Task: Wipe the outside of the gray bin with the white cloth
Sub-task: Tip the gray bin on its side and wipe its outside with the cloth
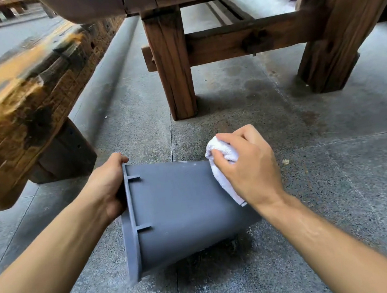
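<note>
The gray bin (180, 209) lies tipped on its side above the stone floor, its rim to the left and its base to the right. My left hand (107, 186) grips the rim, fingers curled over the top edge. My right hand (247, 167) presses the bunched white cloth (223, 167) against the bin's outer wall near the base end. The cloth hangs down under my palm. The bin's opening faces left and its inside is hidden.
A heavy wooden bench (15, 98) juts in from the left, close to my left hand. A wooden table's legs (171, 62) and crossbar stand just beyond the bin. Gray speckled stone floor (334, 179) spreads to the right, with a dark wet patch under the bin.
</note>
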Action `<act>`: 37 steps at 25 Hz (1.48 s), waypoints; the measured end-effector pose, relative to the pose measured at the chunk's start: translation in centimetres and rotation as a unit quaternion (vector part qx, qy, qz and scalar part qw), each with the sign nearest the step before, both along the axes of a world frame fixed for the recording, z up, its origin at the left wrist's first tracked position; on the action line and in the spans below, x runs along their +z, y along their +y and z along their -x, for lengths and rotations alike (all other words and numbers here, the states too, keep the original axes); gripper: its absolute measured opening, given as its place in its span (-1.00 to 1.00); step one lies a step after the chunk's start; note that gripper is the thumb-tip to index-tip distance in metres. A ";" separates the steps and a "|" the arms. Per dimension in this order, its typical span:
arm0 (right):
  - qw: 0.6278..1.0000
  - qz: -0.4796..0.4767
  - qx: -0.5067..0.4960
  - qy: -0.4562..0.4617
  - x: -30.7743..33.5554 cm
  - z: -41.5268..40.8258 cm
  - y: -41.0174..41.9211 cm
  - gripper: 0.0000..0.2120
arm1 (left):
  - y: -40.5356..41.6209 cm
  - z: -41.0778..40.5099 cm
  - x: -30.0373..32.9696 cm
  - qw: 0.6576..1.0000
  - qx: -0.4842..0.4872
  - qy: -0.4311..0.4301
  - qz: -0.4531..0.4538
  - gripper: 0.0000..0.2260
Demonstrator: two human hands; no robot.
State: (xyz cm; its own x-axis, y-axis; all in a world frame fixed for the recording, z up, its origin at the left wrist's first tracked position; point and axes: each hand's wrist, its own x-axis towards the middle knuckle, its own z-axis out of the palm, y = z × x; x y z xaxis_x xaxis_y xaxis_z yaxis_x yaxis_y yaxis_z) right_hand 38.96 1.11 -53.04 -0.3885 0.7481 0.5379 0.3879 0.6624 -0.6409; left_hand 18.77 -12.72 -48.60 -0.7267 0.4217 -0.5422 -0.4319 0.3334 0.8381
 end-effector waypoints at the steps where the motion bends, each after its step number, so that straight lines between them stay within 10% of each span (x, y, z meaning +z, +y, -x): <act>1: 1.000 -0.016 0.015 0.006 0.4 0.3 -0.6 -0.78 | 0.4 -0.3 0.2 1.000 0.003 0.024 -0.017 -0.88; 14: 0.992 -0.073 0.100 0.006 0.7 5.1 -6.6 -0.83 | 0.0 -2.2 -1.9 0.984 -0.144 0.088 -0.049 -0.86; 37: 0.989 0.024 -0.073 -0.130 -6.5 -0.9 3.0 -0.84 | -0.3 -1.1 -2.8 0.992 -0.070 0.100 -0.009 -0.86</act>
